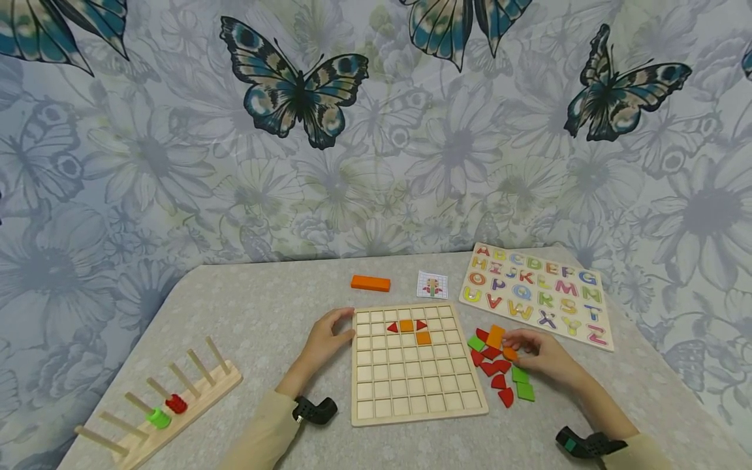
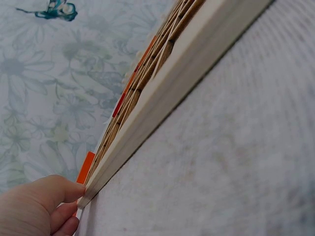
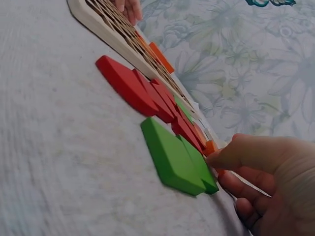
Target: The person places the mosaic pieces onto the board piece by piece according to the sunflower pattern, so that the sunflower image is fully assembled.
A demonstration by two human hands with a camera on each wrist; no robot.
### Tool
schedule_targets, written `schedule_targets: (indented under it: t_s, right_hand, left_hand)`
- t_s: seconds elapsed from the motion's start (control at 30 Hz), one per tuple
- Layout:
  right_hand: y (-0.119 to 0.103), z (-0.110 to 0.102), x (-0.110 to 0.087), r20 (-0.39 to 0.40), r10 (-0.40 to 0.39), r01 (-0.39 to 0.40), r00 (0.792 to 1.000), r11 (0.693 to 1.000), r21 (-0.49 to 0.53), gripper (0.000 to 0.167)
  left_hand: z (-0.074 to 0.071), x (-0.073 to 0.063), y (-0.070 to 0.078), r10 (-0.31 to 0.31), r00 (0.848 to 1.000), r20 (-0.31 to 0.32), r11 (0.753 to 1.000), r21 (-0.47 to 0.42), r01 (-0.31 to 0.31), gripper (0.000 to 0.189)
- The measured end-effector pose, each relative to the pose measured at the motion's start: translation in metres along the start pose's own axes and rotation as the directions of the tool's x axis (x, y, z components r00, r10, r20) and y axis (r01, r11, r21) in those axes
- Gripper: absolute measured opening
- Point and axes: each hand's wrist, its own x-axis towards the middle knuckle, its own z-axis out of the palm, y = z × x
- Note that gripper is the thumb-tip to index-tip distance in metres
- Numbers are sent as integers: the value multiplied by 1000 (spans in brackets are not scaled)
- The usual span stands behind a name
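Observation:
A wooden grid board [image 1: 411,386] lies on the table, with two orange squares [image 1: 407,325] and two red triangles [image 1: 392,328] in its upper cells. At the board's far left corner, my left hand [image 1: 324,339] holds the edge between thumb and fingers, as the left wrist view [image 2: 49,199] also shows. To the right of the board, my right hand [image 1: 543,356] pinches a small orange piece [image 1: 510,353] over a loose pile. Red pieces [image 3: 125,83] and green pieces [image 3: 170,157] of that pile lie beside the fingers in the right wrist view.
Behind the board are an orange block [image 1: 370,283] and a small pattern card [image 1: 432,285]. An alphabet board [image 1: 534,294] lies at the back right. At the front left stands a wooden peg rack [image 1: 194,408] with green and red rings. A butterfly-printed backdrop [image 1: 376,196] hangs behind the table.

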Motion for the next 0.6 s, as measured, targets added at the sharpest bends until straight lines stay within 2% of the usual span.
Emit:
schedule_targets:
  t_s: [0.3,0.5,0.6]
  right_hand:
    - [-12,9,10,-46,14,-13,999,1000,10,34]
    - [-27,27,29,-32,-21,22,999,999,39,35]
    - [-37,39,42,-19,-10,11,1000,997,74,36]
  left_hand:
    - [0,0,0,-16,1000,-3,1000,5,16,46]
    - [-1,-2,2,-24,1000,-8,1000,1,24,45]
    - [0,-2,1,-15,1000,-6,1000,-3,15,45]
